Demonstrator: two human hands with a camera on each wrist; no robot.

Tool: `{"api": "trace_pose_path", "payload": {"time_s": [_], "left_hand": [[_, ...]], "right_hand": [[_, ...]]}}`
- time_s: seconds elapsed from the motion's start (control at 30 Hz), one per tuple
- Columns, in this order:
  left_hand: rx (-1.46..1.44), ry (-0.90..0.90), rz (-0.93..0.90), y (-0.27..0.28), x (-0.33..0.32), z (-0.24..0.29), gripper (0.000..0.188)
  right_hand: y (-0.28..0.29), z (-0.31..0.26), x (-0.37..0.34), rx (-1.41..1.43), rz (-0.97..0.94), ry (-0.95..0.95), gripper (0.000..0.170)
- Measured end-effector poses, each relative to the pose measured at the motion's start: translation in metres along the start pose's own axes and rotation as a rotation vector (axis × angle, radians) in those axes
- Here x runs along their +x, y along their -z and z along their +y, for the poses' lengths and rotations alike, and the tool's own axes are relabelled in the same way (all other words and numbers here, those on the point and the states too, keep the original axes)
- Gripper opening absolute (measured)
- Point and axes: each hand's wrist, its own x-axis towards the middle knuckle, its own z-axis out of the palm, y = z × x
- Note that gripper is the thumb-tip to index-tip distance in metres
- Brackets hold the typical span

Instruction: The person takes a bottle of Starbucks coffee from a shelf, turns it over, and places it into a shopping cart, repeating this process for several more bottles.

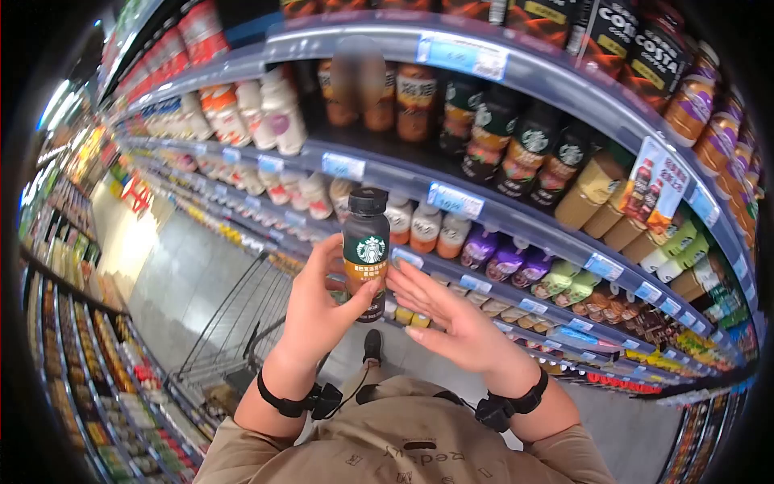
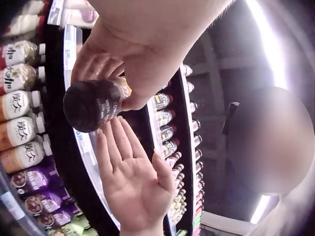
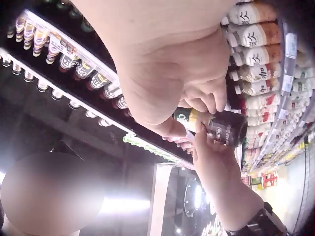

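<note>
A dark Starbucks bottle (image 1: pixel 368 250) with a black cap and an orange band stands upright in front of the chest in the head view. The left hand (image 1: pixel 314 294) grips it from its left side, thumb across the front. Beside its right side is the right hand (image 1: pixel 439 310), fingers extended, fingertips at or very near the bottle. In the left wrist view the base of the bottle (image 2: pixel 91 105) faces the camera, and the right hand (image 2: pixel 135 184) shows its open palm. The right wrist view shows the bottle (image 3: pixel 226 129) held by the left hand (image 3: pixel 216 157).
Shelves of bottled drinks curve across the front and right, with similar dark bottles (image 1: pixel 528 153), purple packs (image 1: pixel 504 258) and price tags (image 1: pixel 455 200). A wire shopping cart (image 1: pixel 222 323) stands at the left on the grey floor (image 1: pixel 181 278). More stocked shelves line the far left.
</note>
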Motion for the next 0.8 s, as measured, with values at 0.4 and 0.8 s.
{"api": "trace_pose_path", "payload": {"time_s": [0.4, 0.8], "left_hand": [[0.179, 0.162, 0.075, 0.080, -0.110, -0.009, 0.091], [0.136, 0.385, 0.411, 0.236, -0.242, -0.040, 0.095]], "right_hand": [[-0.086, 0.038, 0.038, -0.272, -0.257, -0.219, 0.073], [-0.286, 0.116, 0.123, -0.215, -0.543, -0.277, 0.082]]}}
